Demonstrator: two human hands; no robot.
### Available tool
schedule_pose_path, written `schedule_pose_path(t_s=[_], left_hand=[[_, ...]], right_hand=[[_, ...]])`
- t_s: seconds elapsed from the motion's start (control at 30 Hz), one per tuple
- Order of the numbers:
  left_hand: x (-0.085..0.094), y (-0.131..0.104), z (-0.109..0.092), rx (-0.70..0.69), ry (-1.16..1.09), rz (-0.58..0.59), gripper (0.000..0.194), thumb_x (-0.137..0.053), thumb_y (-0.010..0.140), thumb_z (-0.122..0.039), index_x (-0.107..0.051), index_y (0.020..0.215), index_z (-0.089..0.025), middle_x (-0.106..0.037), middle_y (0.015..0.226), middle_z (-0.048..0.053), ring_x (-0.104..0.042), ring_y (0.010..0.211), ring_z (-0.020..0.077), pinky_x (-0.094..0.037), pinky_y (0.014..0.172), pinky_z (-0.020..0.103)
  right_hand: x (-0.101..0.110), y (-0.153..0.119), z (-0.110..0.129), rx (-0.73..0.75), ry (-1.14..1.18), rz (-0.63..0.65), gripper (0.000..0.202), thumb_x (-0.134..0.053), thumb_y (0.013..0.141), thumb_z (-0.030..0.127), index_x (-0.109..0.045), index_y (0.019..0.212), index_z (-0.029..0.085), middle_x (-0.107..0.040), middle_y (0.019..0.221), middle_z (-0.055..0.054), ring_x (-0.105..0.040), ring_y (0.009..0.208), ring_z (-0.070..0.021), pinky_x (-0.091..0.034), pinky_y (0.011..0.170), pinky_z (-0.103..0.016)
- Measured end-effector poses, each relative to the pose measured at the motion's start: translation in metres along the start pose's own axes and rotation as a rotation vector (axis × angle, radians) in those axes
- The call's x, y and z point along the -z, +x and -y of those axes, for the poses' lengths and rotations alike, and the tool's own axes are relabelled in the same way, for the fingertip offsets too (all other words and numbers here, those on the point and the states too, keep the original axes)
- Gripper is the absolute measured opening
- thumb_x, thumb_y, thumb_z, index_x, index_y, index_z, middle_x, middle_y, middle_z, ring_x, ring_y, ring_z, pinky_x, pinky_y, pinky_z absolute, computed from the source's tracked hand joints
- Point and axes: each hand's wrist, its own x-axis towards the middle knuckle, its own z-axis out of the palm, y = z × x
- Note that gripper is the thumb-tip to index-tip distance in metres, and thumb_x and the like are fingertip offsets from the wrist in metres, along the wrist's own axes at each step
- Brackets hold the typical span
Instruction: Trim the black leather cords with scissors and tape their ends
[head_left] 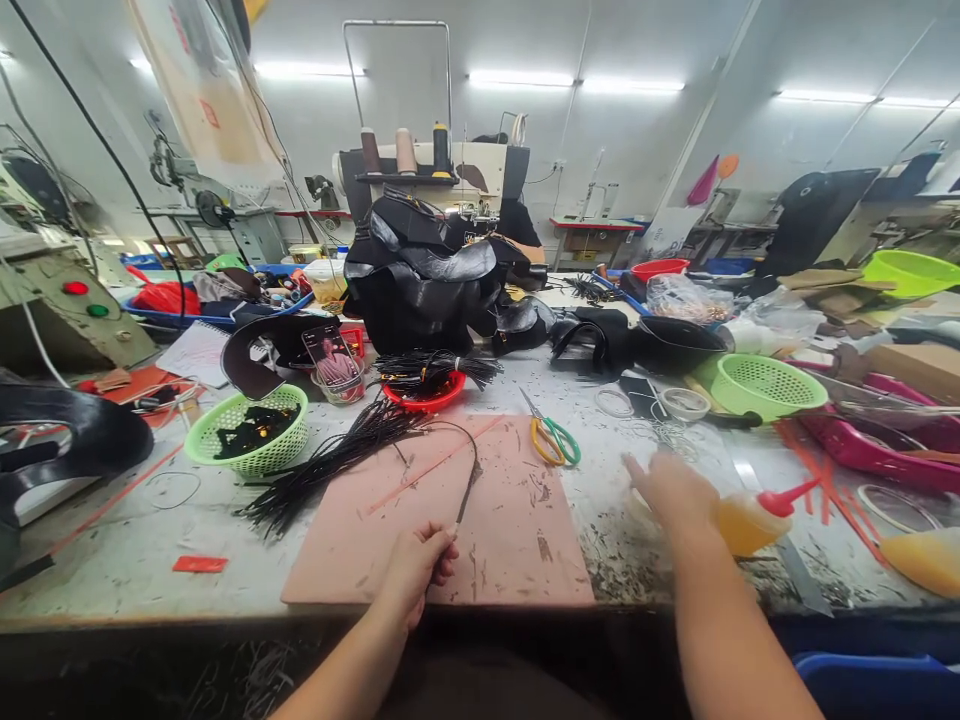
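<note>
The left hand is at the near edge of a pink mat, its grip closed in a pinch, thumb against fingers, on a thin black cord. The cord rises from the fingertips over the mat and curves left towards a bundle of black cords — whether its far end touches the bundle is unclear. That bundle lies partly on the mat's left side. Just beyond the mat, more black strands lie across a small red basket.

The right hand is to the right of the mat, over or on the surface, blurred; how far open its grip is, and whether it has hold of anything, cannot be told. Just beside it is a bottle of amber liquid with a red nozzle, tilted over.

Scissors with one orange and one green handle lie at the mat's far right corner, blades pointing away. A light green basket holding small black pieces stands left of the bundle. A heap of glossy black pieces sits further back, in front of a sewing machine carrying three thread spools.
</note>
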Motion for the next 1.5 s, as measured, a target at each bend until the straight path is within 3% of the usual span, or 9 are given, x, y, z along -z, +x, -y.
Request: schedule_pose_path(t_s=[0.07,0.2,0.33,0.43,0.53,0.7,0.97,1.2,1.5], left_hand=[[0.001,0.001,-0.002,-0.009,0.004,-0.007,0.019,-0.063,0.054,-0.028,-0.049,0.056,-0.015,-0.053,0.044,-0.005,-0.041,0.035,0.0039,-0.025,0.036,0.015],[0.004,-0.002,-0.006,-0.019,0.002,-0.028,0.017,-0.063,0.051,-0.026,-0.052,0.057,-0.014,-0.055,0.045,-0.003,-0.042,0.036,0.0043,-0.026,0.036,0.015],[0.011,-0.008,-0.011,-0.047,-0.001,-0.037,0.016,-0.063,0.051,-0.025,-0.053,0.056,-0.013,-0.056,0.045,-0.003,-0.042,0.036,0.0043,-0.026,0.035,0.015],[0.018,-0.010,-0.015,-0.068,-0.016,-0.039,0.017,-0.064,0.051,-0.026,-0.053,0.055,-0.013,-0.055,0.044,-0.003,-0.042,0.036,0.0041,-0.027,0.036,0.015],[0.027,-0.007,-0.022,-0.102,-0.065,-0.053,0.019,-0.066,0.050,-0.026,-0.054,0.055,-0.013,-0.054,0.042,-0.003,-0.041,0.035,0.0037,-0.027,0.036,0.015],[0.044,-0.005,-0.036,-0.140,-0.142,-0.061,0.020,-0.067,0.050,-0.027,-0.053,0.055,-0.013,-0.051,0.042,-0.004,-0.038,0.036,0.0028,-0.024,0.036,0.014],[0.071,-0.006,-0.046,-0.170,-0.167,-0.068,0.019,-0.067,0.048,-0.024,-0.052,0.052,-0.013,-0.048,0.041,-0.005,-0.035,0.035,0.0020,-0.018,0.035,0.013],[0.111,-0.008,-0.055,-0.228,-0.172,-0.167,0.018,-0.065,0.046,-0.024,-0.051,0.050,-0.013,-0.045,0.036,-0.006,-0.030,0.032,0.0008,-0.015,0.035,0.013],[0.192,0.005,-0.066,-0.292,-0.185,-0.361,0.017,-0.063,0.043,-0.024,-0.050,0.047,-0.013,-0.043,0.035,-0.007,-0.029,0.031,0.0005,-0.014,0.033,0.013]], right_hand=[[-0.004,0.004,0.026,0.136,0.107,-0.052,0.046,-0.029,0.084,0.037,-0.054,0.110,0.007,-0.055,0.109,-0.021,-0.052,0.100,-0.0306,-0.040,0.076,-0.038],[-0.022,0.020,0.077,0.261,0.183,0.049,0.051,-0.043,0.079,0.027,-0.037,0.127,0.014,-0.058,0.111,-0.013,-0.055,0.098,-0.0242,-0.041,0.075,-0.030],[-0.029,0.019,0.091,0.252,0.217,0.068,0.064,-0.049,0.072,0.023,-0.028,0.131,0.010,-0.057,0.110,-0.016,-0.056,0.095,-0.0259,-0.041,0.071,-0.029],[-0.027,-0.009,0.084,0.319,0.339,0.117,0.063,-0.045,0.074,0.026,-0.023,0.134,0.019,-0.061,0.102,-0.009,-0.059,0.087,-0.0238,-0.042,0.070,-0.029],[-0.027,-0.056,0.079,0.653,0.572,0.217,0.058,-0.043,0.071,0.021,-0.033,0.128,0.023,-0.057,0.109,-0.006,-0.055,0.094,-0.0215,-0.040,0.077,-0.029],[-0.026,-0.123,0.085,0.916,0.603,0.560,0.043,-0.045,0.075,0.034,-0.042,0.116,0.020,-0.058,0.078,-0.001,-0.053,0.069,-0.0165,-0.040,0.064,-0.027],[-0.014,-0.142,0.130,1.025,0.653,0.718,0.041,-0.044,0.079,0.046,-0.046,0.111,0.021,-0.057,0.095,-0.004,-0.052,0.085,-0.0185,-0.039,0.075,-0.029],[-0.027,-0.149,0.178,1.122,0.710,0.688,0.033,-0.047,0.077,0.040,-0.050,0.104,0.020,-0.051,0.073,0.001,-0.045,0.066,-0.0135,-0.037,0.062,-0.025],[-0.059,-0.156,0.278,1.246,0.715,0.729,0.025,-0.052,0.075,0.037,-0.058,0.091,0.018,-0.052,0.067,0.003,-0.044,0.062,-0.0117,-0.033,0.056,-0.021]])
